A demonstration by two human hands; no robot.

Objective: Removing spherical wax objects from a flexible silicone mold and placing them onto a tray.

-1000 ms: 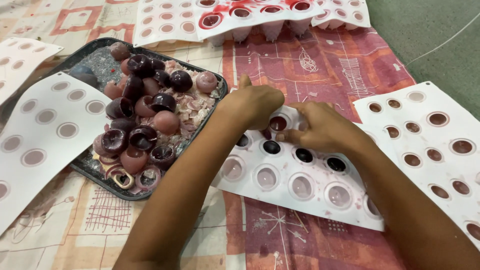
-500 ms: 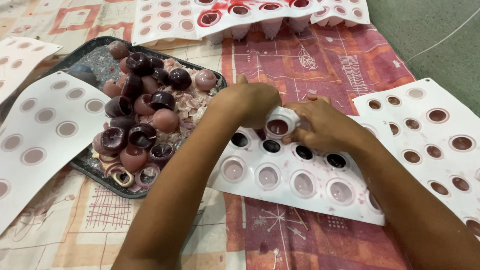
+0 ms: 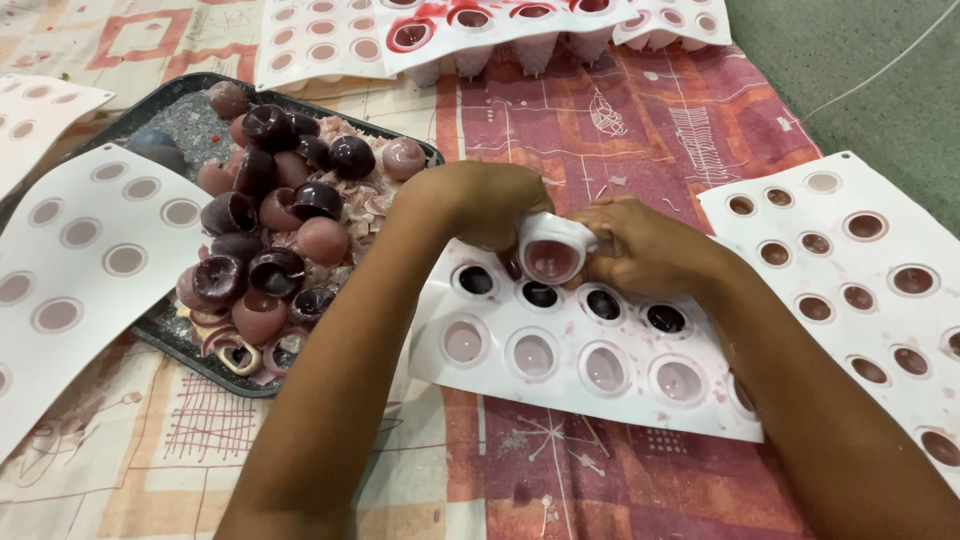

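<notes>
White mould sheet (image 3: 560,350), one cup bent up, clamped between fingers of left hand (image 3: 480,205) and right hand (image 3: 645,245).

A patterned cloth (image 3: 640,130) is covering the surface, red at centre, beige at nine o'clock. Lying on it: a dark tray (image 3: 190,350) at nine o'clock, a white mould sheet (image 3: 560,395) at centre, another sheet (image 3: 880,330) at three o'clock, more sheets (image 3: 330,40) at twelve. Green floor (image 3: 860,60) is showing at two o'clock.
</notes>
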